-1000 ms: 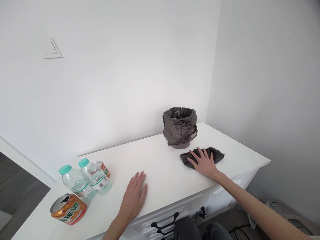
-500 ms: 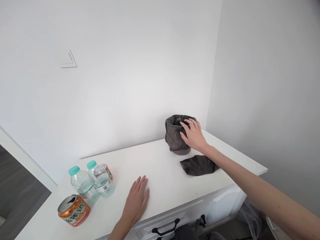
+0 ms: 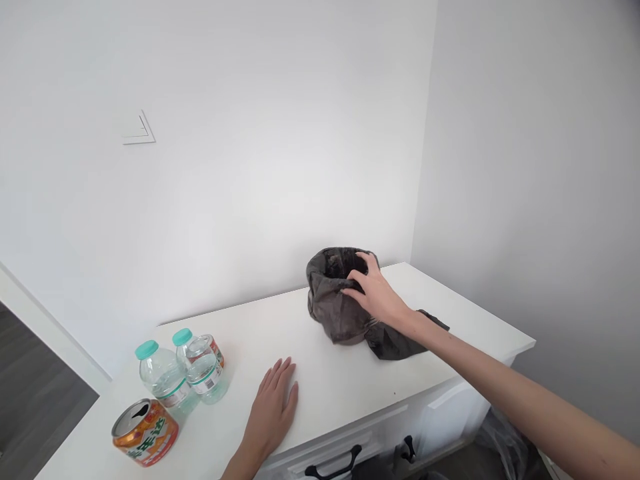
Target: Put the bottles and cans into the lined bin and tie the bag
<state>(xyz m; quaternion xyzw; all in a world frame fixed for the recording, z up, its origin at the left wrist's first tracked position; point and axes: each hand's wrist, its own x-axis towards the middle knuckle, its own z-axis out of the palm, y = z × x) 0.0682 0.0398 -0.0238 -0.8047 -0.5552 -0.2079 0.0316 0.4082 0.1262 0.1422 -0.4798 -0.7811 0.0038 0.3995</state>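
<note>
My right hand (image 3: 373, 287) grips the near right rim of a small trash bin (image 3: 340, 310), its fingers hooked over the edge. A black plastic bag lines the bin and is folded down over its outside, hiding most of the wall. Beside it, partly under my right forearm, a folded black plastic bag (image 3: 395, 341) lies flat. My left hand (image 3: 273, 407) rests palm down on the white cabinet top (image 3: 325, 400), fingers stretched out, holding nothing.
Left of my left hand stand two see-through bottles with teal caps (image 3: 160, 377) (image 3: 200, 370) and an orange drink can (image 3: 145, 432). Another can (image 3: 217, 351) is partly hidden behind a bottle. Walls border the top at the back; black drawer handles (image 3: 335, 465) stick out in front.
My right hand has taken hold of the bin's rim and pulled the bin left and nearer, tilting it slightly. My left hand stays in place.
</note>
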